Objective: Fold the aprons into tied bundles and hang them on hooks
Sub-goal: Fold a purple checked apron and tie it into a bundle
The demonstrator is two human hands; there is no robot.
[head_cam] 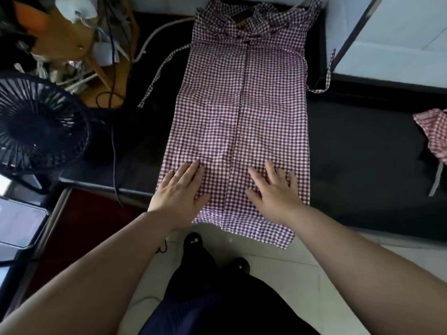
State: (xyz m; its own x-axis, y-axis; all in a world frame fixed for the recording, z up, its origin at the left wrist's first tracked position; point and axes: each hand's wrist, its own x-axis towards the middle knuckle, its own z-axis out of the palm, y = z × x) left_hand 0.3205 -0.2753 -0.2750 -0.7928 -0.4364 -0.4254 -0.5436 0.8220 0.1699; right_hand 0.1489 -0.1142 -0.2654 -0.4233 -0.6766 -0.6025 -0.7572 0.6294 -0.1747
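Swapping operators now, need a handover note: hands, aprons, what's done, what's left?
Left hand: open, flat on the purple apron, near end.
Right hand: open, flat beside it.
Purple apron: lengthwise on the dark bench, seemingly folded in to a centre line, near hem over the edge. Ties loose at both sides.
Red apron: bunched at the bench's right.
Done: lengthwise fold.
Left: bundle, tie, hang both. No hooks in view.

A purple gingham apron (242,117) lies flat on the dark surface (362,146), sides folded inward; a red-checked apron (434,131) lies crumpled well apart.
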